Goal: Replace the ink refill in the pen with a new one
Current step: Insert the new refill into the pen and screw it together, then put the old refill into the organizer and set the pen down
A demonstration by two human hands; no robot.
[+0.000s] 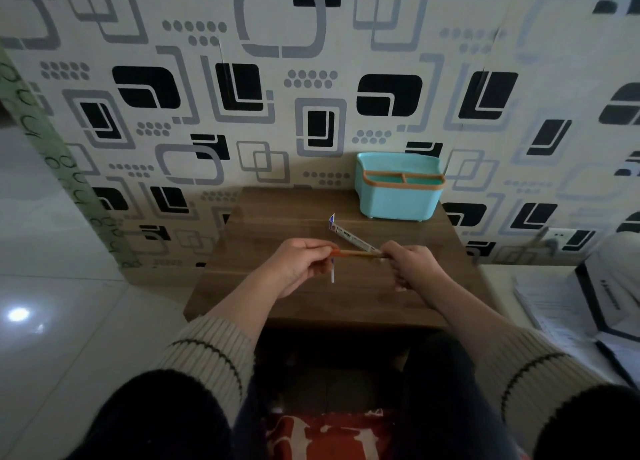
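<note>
An orange pen (353, 253) is held level above the small wooden table (259, 286), one end in each hand. My left hand (299, 265) pinches its left end and my right hand (410, 264) grips its right end. A thin white refill (332, 273) hangs down from under my left hand's fingers. Just behind the pen a long narrow refill packet (349, 236) with a blue tip lies slanted on the table.
A light-blue organiser box (398, 196) with an orange rim stands at the table's back right corner against the patterned wall. Papers and a dark box (609, 300) lie on a surface to the right. My knees sit below the table's front edge.
</note>
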